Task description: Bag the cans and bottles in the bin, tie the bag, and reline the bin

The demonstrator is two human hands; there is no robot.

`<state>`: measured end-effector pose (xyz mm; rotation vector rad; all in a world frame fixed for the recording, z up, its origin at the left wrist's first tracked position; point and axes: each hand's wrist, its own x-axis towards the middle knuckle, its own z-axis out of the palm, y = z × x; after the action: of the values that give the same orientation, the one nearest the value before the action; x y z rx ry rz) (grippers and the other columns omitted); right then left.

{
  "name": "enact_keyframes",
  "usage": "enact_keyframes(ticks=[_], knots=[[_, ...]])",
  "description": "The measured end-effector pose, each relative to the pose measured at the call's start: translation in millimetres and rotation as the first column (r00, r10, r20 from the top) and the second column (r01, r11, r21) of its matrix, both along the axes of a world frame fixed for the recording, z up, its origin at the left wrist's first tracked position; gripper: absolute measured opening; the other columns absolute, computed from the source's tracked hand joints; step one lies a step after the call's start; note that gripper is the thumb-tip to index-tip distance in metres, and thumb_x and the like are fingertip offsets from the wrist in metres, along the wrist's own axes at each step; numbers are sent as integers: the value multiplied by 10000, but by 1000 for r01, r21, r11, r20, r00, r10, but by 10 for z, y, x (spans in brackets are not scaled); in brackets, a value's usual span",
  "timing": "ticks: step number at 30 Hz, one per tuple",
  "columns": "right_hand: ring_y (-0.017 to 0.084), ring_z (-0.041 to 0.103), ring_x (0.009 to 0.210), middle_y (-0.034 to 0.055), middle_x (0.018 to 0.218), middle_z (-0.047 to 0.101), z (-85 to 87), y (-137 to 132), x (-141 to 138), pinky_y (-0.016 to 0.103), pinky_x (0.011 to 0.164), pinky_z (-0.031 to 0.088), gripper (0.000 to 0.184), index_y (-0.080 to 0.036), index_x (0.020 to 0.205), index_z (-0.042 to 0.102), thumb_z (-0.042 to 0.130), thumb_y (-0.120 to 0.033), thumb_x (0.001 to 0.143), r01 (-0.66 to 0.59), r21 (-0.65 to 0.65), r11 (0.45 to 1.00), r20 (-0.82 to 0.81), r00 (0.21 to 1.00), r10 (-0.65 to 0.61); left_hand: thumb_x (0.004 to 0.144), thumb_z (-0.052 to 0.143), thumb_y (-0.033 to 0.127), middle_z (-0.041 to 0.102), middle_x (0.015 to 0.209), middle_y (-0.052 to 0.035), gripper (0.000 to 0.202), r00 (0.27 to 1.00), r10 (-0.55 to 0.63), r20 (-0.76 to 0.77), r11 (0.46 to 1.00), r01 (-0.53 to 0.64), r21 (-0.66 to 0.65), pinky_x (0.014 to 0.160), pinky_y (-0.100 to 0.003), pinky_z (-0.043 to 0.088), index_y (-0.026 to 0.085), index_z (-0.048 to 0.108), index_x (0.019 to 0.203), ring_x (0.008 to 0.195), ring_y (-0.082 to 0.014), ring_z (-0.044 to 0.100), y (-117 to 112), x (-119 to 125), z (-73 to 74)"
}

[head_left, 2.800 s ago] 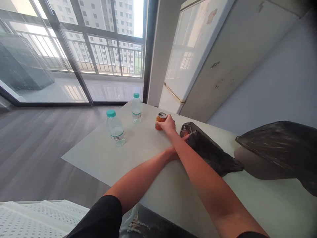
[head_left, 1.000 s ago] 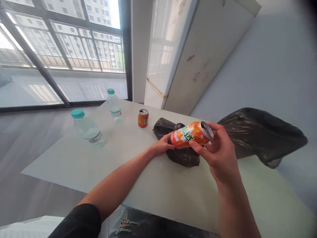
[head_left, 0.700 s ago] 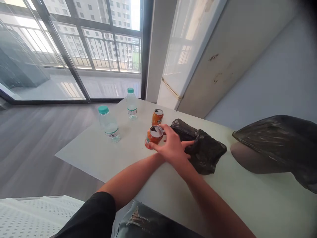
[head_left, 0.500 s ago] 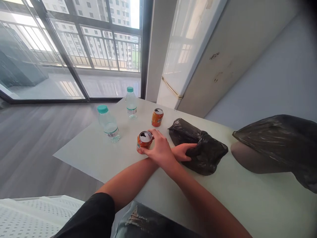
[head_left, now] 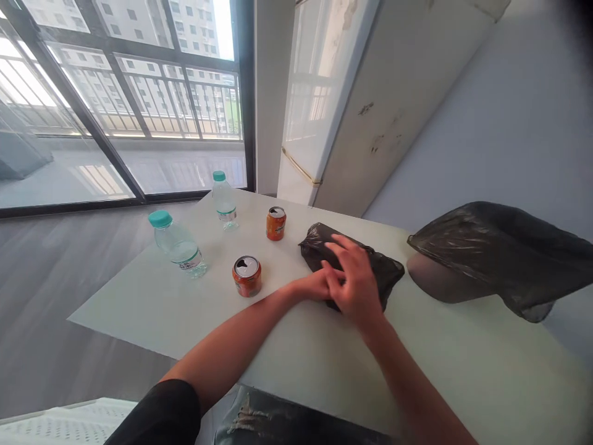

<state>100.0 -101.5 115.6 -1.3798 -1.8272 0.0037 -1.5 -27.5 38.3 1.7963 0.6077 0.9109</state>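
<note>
The right hand (head_left: 354, 281) has moved since half a second ago: it has let go of the near orange can (head_left: 247, 276) and come back to the right, over the black plastic bag (head_left: 383, 272). The near can now stands upright by itself, to the left of the left forearm (head_left: 245, 330).

The bag lies on the white table (head_left: 296, 364), just beyond both hands, its long axis slanting from a crinkled left end, farther off, to a right end a little nearer. The left hand (head_left: 319, 285) comes in low at its near side; the right crosses above the left's fingers — open, fingers spread, holding nothing. Whether it touches the bag I cannot tell. The left hand's fingertips are partly hidden, so whether they grip the plastic cannot be told either.

The far orange can (head_left: 276, 224) stands left of the bag — nearer to it than the two clear bottles (head_left: 178, 244) are.
</note>
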Motion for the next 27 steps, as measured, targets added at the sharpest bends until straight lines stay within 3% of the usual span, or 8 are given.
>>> enact_keyframes(ticks=[2, 4, 9, 14, 18, 21, 24, 27], knots=[[328, 556, 1407, 104, 1494, 621, -69, -148, 517, 585, 1219, 408, 364, -254, 1357, 672, 572, -363, 1025, 94, -64, 994, 31, 995, -92, 881, 786, 368, 710, 784, -59, 303, 938, -347, 0, 936, 346, -72, 702, -186, 529, 69, 831, 858, 850, -159, 647, 34, -23, 24], [334, 679, 1259, 100, 1332, 735, -196, -368, 925, 566, 1107, 525, 345, -253, 1267, 736, 550, -429, 1036, 103, -299, 949, 49, 994, -93, 803, 857, 445, 680, 730, -30, 346, 801, -598, 31, 783, 592, -191, 684, -232, 507, 105, 803, 843, 710, -150, 613, 75, -43, 26], [322, 785, 980, 69, 1103, 809, -351, -1087, 1193, 497, 869, 643, 295, -316, 1152, 813, 552, -364, 1024, -10, -594, 804, 28, 999, 33, 914, 545, 788, 509, 577, -18, 711, 886, -456, 86, 842, 461, -279, 588, -274, 383, 145, 640, 626, 572, -125, 463, 110, -25, -6], [212, 742, 709, 9, 842, 785, 68, -1330, 1040, 326, 658, 598, 264, -330, 1156, 802, 577, -382, 1027, -186, -697, 692, -119, 982, 144, 927, 615, 700, 195, 559, 36, 755, 753, -656, -46, 750, 645, -146, 561, -330, 162, 196, 248, 501, 559, -95, 177, 137, 21, 47], [172, 654, 635, -4, 703, 710, 404, -689, 1203, 292, 644, 524, 287, -248, 990, 786, 580, -445, 1020, 86, -365, 927, -209, 963, -171, 953, 618, 643, 175, 566, 41, 725, 727, -677, -116, 731, 648, -214, 569, -350, 113, 197, 216, 547, 552, -91, 154, 173, -6, 32], [198, 715, 969, 49, 1094, 792, 422, 143, 1363, 312, 873, 536, 288, -236, 1128, 778, 543, -362, 1017, 97, -317, 944, -164, 974, -155, 964, 639, 587, 164, 562, 48, 703, 703, -700, -127, 709, 661, -246, 564, -352, 98, 198, 215, 560, 545, -86, 144, 196, -23, -18], [226, 664, 1190, 95, 1361, 720, 263, 871, 1361, 349, 1043, 471, 378, -209, 1247, 754, 466, -336, 1038, 18, -613, 790, 61, 998, 25, 971, 650, 548, 162, 567, 52, 690, 688, -716, -116, 693, 681, -238, 564, -350, 102, 195, 220, 563, 551, -85, 141, 219, -21, -45], [242, 710, 934, 84, 1053, 807, 68, 1198, 1232, 334, 870, 513, 305, -205, 1067, 826, 679, -427, 919, -50, -788, 613, 83, 979, 187, 978, 655, 507, 188, 569, 49, 672, 709, -702, -73, 705, 676, -212, 566, -342, 114, 187, 242, 556, 554, -85, 160, 233, -23, -51]])
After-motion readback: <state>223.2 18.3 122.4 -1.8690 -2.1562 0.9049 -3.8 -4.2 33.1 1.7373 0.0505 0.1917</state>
